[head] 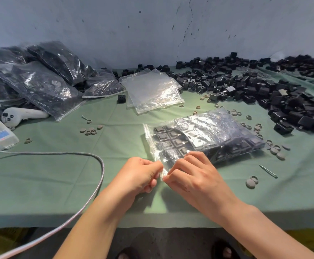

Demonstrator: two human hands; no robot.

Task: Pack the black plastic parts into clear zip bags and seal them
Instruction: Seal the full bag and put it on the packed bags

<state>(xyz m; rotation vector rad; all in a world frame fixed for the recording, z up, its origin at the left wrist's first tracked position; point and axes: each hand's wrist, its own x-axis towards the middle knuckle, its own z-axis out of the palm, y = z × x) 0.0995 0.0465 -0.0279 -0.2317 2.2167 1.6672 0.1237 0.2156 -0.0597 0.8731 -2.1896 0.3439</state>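
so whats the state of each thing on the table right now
filled zip bag: full of black parts, lying flat, near edge pinched by both hands, seal unclear
left hand: pinches the bag's edge
right hand: pinches the same edge
empty zip bags: flat, stacked, nothing inside
packed bags: full, piled at the left
loose black parts: unbagged, heaped at the right

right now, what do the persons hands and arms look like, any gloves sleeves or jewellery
The left hand and right hand are both bare: no gloves and no rings, and the nails that show look short. The left forearm and right forearm are bare down to the picture's lower edge, with no sleeve, watch, bracelet or marking in view.
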